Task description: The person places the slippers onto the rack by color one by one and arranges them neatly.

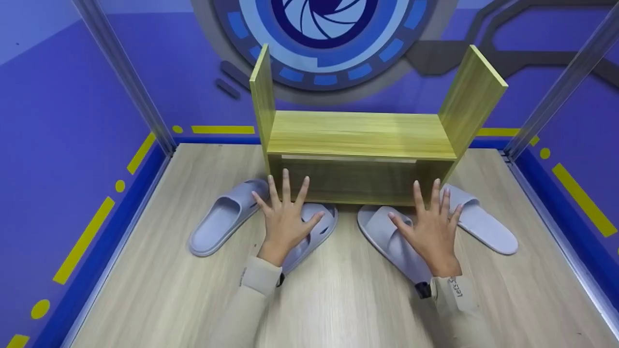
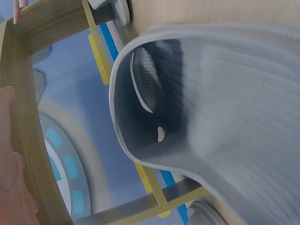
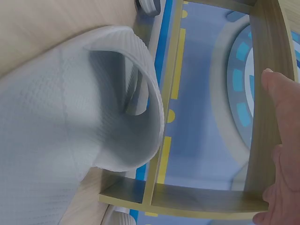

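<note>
My left hand (image 1: 284, 220) is held with its fingers spread and straight, nothing in its grasp. Partly behind it lies a grey slipper (image 1: 328, 222), and another grey slipper (image 1: 215, 227) lies farther left. My right hand (image 1: 435, 234) likewise has its fingers spread, over a third slipper (image 1: 379, 227). To its right is one more slipper (image 1: 491, 229). Large in the left wrist view is a slipper (image 2: 234, 108) with side slots; the right wrist view shows another slipper (image 3: 47, 140). Whether either hand touches anything is unclear.
A wooden shelf rack (image 1: 360, 135) with two upright sides stands behind the slippers on the wood-grain surface (image 1: 333, 299). Blue printed panels (image 1: 159, 63) with metal corner posts enclose the back and both sides.
</note>
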`<state>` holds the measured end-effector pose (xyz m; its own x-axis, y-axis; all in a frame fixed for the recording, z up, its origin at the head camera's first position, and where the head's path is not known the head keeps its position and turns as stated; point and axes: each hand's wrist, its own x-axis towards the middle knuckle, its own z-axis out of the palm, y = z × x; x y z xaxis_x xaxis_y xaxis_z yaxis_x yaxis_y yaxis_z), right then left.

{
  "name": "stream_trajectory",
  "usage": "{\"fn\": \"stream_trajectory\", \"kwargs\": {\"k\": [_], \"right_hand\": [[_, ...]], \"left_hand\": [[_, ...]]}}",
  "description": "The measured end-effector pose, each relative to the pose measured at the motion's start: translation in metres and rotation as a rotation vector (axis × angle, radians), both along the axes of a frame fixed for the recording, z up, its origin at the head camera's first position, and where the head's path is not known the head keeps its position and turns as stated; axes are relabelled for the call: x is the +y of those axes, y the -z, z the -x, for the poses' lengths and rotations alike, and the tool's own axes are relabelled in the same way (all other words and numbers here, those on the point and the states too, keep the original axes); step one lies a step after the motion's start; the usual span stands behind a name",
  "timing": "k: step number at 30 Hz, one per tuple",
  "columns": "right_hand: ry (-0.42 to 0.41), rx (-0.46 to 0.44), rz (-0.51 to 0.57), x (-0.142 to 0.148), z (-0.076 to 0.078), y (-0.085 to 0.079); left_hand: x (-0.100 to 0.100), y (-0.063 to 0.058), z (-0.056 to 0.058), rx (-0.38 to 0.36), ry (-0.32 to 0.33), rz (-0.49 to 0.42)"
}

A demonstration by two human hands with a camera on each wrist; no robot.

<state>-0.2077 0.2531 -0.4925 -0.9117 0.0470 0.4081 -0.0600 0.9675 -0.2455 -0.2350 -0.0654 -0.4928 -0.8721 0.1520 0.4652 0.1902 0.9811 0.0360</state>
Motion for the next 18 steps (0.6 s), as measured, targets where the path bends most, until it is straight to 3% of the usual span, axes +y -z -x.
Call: {"fn": "stream_trajectory", "kwargs": {"k": [7,15,18], "right_hand": [[-0.004,0.034,0.047,0.006,-0.002,-0.007],[-0.018,0.281,0.132,0.023,-0.002,-0.010],[-0.016,0.324,0.173,0.032,-0.002,-0.010]], "left_hand": [[-0.009,-0.011,0.003,0.040,0.065,-0.051],[-0.029,-0.028,0.011,0.193,0.156,-0.156],[-0.038,-0.036,0.016,0.261,0.191,-0.215]]}}
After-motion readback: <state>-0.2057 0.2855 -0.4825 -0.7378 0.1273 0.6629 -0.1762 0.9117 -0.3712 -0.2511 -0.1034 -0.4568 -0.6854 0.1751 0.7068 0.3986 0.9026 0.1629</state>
